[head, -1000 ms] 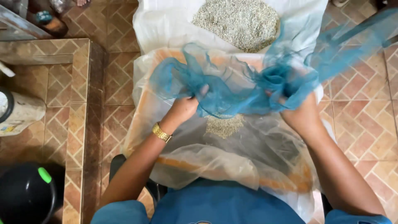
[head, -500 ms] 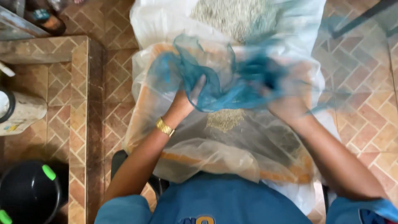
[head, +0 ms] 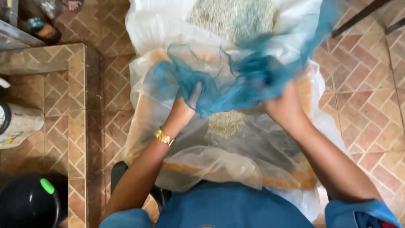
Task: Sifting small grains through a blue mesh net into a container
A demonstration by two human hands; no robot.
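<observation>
A sheer blue net cloth (head: pixel 236 80) is bunched between both my hands above a translucent cream cloth (head: pixel 219 160) spread over my lap. My left hand (head: pixel 183 110), with a gold bracelet at the wrist, grips the net's left part, thumb up through the mesh. My right hand (head: pixel 284 107) clutches the net's bunched right part, blurred by motion. A small heap of pale grain (head: pixel 225 123) lies on the cream cloth just below the net. A bigger pile of grain (head: pixel 232 17) sits on a white sheet (head: pixel 143 25) farther ahead.
The floor is brown herringbone tile (head: pixel 363 84). A low tiled ledge (head: pixel 55 63) runs on the left, with a white container (head: pixel 19 122) beside it and a black bucket with a green clip (head: pixel 29 202) at lower left. Dark rods (head: pixel 358 17) cross the top right.
The net's long tail toward the upper right has been drawn in and bunched. Both hands stay on the net and have moved slightly; the right one shifted upward.
</observation>
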